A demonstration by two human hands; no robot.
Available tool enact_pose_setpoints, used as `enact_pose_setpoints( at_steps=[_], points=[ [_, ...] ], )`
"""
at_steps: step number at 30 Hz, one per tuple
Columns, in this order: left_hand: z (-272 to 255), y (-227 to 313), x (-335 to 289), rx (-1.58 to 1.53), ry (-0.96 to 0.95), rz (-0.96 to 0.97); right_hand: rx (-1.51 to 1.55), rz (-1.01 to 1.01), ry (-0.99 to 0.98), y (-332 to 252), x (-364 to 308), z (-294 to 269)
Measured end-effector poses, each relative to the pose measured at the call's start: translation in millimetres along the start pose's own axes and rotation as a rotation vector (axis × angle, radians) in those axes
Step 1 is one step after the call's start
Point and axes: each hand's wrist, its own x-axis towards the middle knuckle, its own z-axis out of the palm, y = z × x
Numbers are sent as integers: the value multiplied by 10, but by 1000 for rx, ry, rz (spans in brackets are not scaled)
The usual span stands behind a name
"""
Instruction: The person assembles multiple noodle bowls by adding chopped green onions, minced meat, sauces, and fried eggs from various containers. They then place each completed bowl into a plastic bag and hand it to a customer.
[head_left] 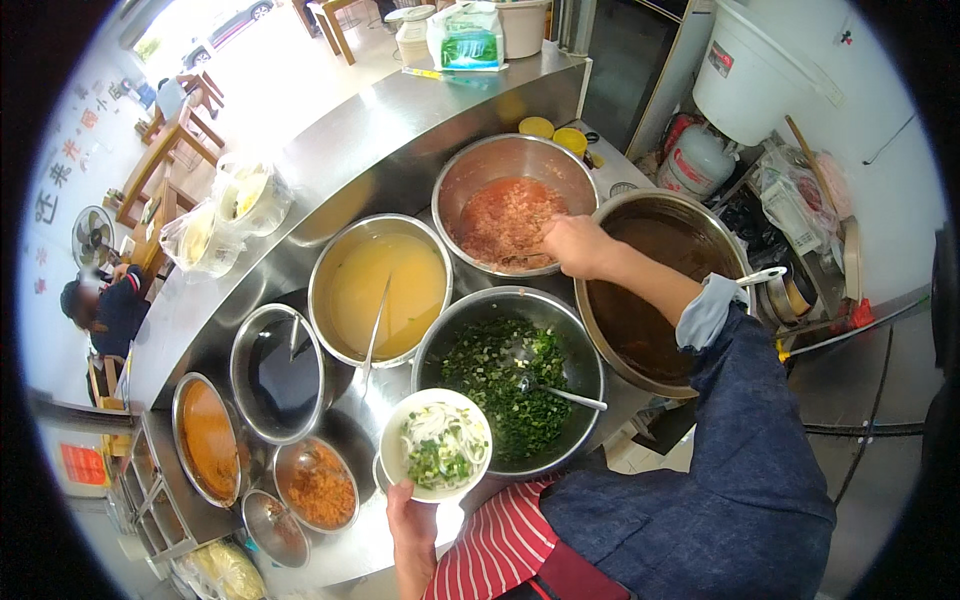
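My left hand (410,522) grips a white bowl (388,440) from below and the near side. White noodles topped with chopped scallion (440,452) lie in it. At the far side, my right hand (578,246) is closed over the rim of a steel basin (450,170) of reddish minced meat (505,215). Its fingers hold what looks like a metal spoon (524,257), mostly hidden, dipping into the meat. Close beside the white bowl stands a large steel basin (424,345) of chopped greens, with a spoon (565,396) resting in it.
Under my right forearm sits a pot of brown sauce (640,325). Basins of yellowish broth (385,280), dark liquid (280,370) and orange sauce (208,440) stand to the left. Bagged containers (215,225) rest on the raised ledge. A person (110,310) sits beyond it.
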Motion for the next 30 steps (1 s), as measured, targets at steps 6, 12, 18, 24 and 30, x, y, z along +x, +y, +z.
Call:
enact_pose_setpoints(
  at_steps=[6,12,18,24,30],
  points=[
    [295,118,271,87,-113,-56,676,254,-146,526,-14,1],
    [626,137,745,193,-72,-129,881,288,1,455,-57,-408],
    [873,39,1064,190,-20,-116,213,-179,350,-609,-523,-1078],
    [664,81,843,94,-56,-99,-193,242,258,-487,-226,-619],
    [35,97,404,-63,-144,9,-12,215,-106,-782,150,-167]
  ],
)
